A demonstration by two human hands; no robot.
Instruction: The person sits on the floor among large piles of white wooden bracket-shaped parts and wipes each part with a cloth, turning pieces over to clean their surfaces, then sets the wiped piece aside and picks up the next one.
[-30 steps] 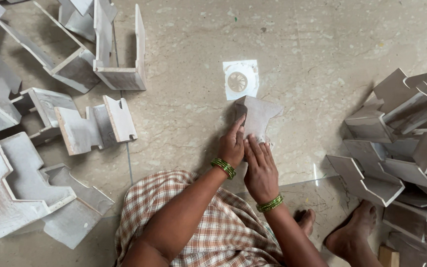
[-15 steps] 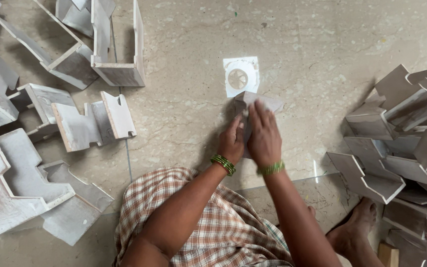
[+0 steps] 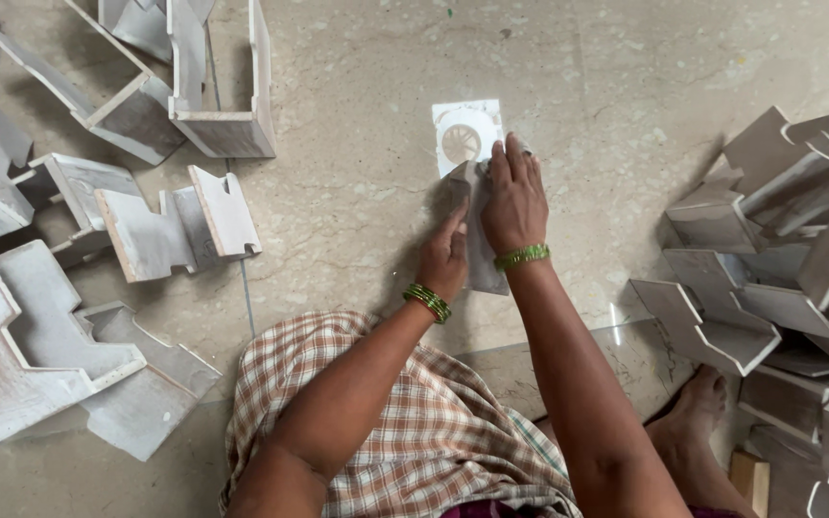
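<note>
Both hands working one grey stepped piece on the floor.
Left hand grips its near edge; right hand presses flat on top. Stacks of like pieces lie left and right of the hands; progress cannot be judged.

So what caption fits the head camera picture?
Both hands, left hand and right hand, press a grey piece on the floor.

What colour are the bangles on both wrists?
Green, on the left wrist bangles and right wrist bangle; clearest in the head view.

wrists: green bangles | lap: brown-white checked cloth | feet: bare
</note>
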